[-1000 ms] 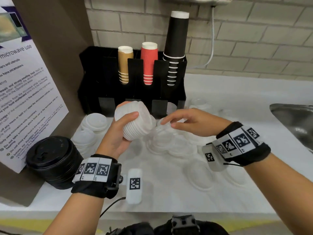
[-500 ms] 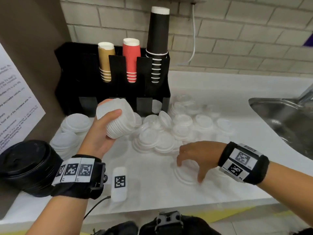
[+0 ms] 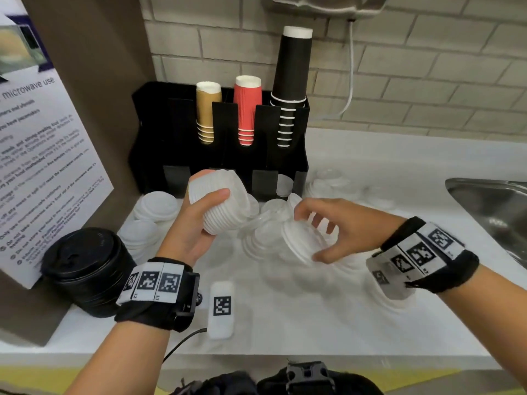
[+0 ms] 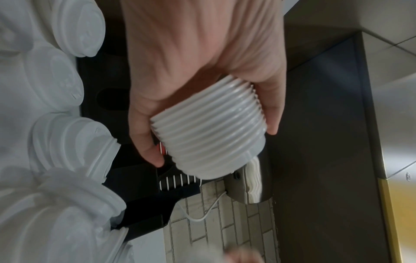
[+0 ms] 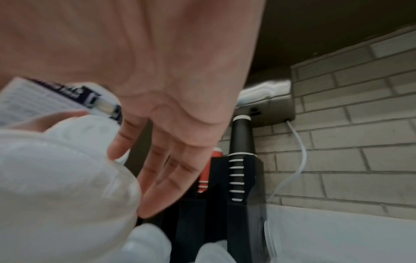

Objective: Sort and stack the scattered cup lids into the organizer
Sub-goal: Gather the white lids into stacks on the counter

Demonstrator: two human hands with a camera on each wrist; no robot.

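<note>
Your left hand point(image 3: 196, 223) wraps a stack of white lids point(image 3: 219, 206) held on its side, thumb across the front and fingers curled behind; the left wrist view shows the ribbed rims of that stack point(image 4: 209, 131) packed tight between thumb and fingers. Your right hand point(image 3: 339, 226) holds a single clear lid point(image 3: 302, 240) by its rim, thumb beneath and fingertips above, tilted and just beside the stack. Half a second ago that hand was pressed down on a lid lying on the tabletop near the front edge; it is now lifted and close to the left hand.

Under and behind both hands, loose clear lids point(image 3: 271, 212) lie heaped on the white tabletop point(image 3: 313, 323), with short piles of white lids point(image 3: 156, 203) to the left and a stack of black lids point(image 3: 85, 269) at the near left corner. The black organizer point(image 3: 222, 158) stands against the brick wall behind the hands, holding tan cups point(image 3: 208, 109), red cups point(image 3: 247, 106) and tall black cups point(image 3: 293, 75) upside down. On the left a notice point(image 3: 42, 155) reads "microwave use"; its smaller print is too blurred to read. A steel sink point(image 3: 490, 206) sits at the right.
</note>
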